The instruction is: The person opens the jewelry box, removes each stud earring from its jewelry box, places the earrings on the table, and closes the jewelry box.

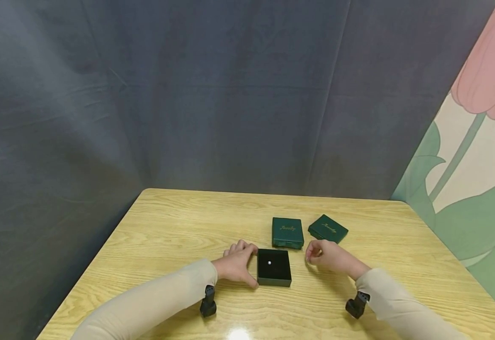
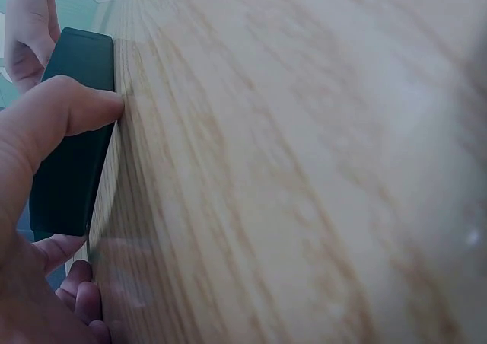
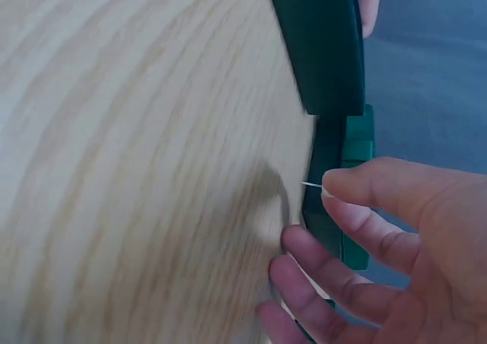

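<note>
An open jewelry box [image 1: 275,282] with a black lining stands on the table, a small pearl-like bead [image 1: 269,262] inside it. My left hand [image 1: 236,265] holds this box at its left side, thumb at the near corner and index finger at the far one. To the right of the box, my right hand [image 1: 330,256] pinches a tiny stud earring [image 3: 312,184] between thumb and index finger. Its thin metal post sticks out from the fingertips, which hide the rest. The other right fingers spread loosely close over the wood.
Behind the open box is a closed green jewelry box [image 1: 287,231] with gold lettering. A flatter green lid [image 1: 328,228] with similar lettering lies turned at an angle beyond my right hand. The wooden table [image 1: 188,226] meets a dark curtain [image 1: 230,118] at the back.
</note>
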{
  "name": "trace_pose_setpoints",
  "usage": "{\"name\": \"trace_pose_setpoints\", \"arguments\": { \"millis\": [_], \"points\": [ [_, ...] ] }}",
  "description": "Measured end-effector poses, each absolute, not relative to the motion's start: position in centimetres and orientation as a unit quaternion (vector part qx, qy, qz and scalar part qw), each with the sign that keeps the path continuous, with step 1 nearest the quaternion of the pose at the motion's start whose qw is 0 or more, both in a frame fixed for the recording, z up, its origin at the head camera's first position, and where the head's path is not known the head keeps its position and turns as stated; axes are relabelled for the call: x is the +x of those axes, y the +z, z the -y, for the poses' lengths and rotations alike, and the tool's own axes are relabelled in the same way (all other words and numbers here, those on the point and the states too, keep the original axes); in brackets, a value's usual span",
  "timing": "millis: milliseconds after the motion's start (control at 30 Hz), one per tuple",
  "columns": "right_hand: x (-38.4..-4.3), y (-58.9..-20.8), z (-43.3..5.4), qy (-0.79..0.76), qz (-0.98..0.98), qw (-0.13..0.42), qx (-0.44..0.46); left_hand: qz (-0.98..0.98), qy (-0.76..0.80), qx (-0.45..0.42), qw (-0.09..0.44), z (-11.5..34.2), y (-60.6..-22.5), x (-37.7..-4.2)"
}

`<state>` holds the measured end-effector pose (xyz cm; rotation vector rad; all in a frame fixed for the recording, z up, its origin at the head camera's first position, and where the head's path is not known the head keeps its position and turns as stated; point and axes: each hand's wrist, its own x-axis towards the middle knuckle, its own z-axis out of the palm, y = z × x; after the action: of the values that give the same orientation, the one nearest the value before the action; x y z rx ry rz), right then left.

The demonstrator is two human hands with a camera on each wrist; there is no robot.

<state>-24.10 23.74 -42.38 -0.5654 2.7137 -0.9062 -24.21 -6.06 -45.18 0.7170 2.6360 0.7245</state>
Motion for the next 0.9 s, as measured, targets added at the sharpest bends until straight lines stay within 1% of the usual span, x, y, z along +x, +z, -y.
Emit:
{"name": "trace_pose_setpoints", "arguments": {
  "millis": [900],
  "points": [
    [-24.6,-43.4,-22.5,-0.231,-0.954,0.095,-0.168,-0.924,0.246,0.247,0.158,6.0,-45.0,-24.1]
  ]
}}
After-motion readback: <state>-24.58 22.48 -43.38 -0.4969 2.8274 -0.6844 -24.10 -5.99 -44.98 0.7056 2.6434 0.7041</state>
